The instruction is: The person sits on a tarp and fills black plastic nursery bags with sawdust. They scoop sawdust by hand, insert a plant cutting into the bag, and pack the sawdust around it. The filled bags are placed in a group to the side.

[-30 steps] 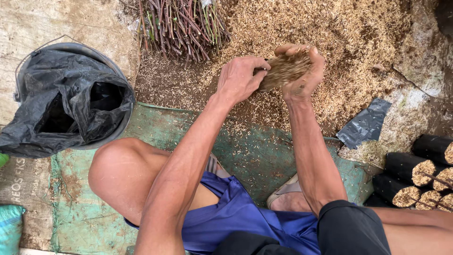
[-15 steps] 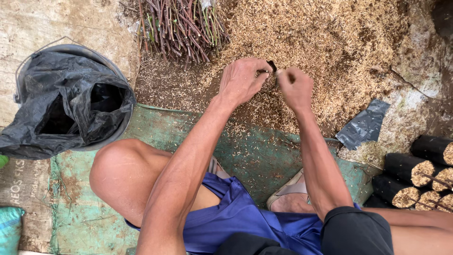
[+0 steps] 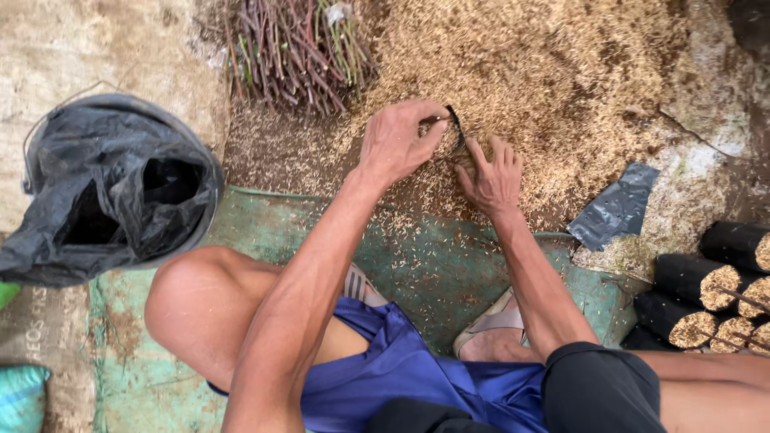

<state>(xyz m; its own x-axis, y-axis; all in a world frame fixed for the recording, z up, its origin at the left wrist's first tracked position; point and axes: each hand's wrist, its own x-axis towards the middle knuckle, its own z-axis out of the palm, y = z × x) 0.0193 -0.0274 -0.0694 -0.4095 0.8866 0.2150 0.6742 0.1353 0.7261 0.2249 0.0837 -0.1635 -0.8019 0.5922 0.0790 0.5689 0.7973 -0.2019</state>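
Hands meet over a wide heap of tan rice husk, and between them sits a small black plastic bag, its thin dark rim showing as a curved line with husk at its mouth. The left hand pinches that rim between thumb and fingers, closed on it. The right hand lies just beside the bag with its fingers spread and pressed toward the husk; whether it grips the bag cannot be told.

Well to the left of the grip stands a round bucket lined with crumpled black plastic sheeting; its inside is dark and its contents cannot be made out. Beyond the hands, at the far edge of the husk, lies a bundle of thin reddish-brown and green cuttings. To the right of the grip, near the person's right knee, filled black cylindrical bags packed with husk lie stacked on their sides, their tan ends facing out, with a flat scrap of grey-black plastic just beside them. Under the forearms spreads a worn green mat sprinkled with loose husk.
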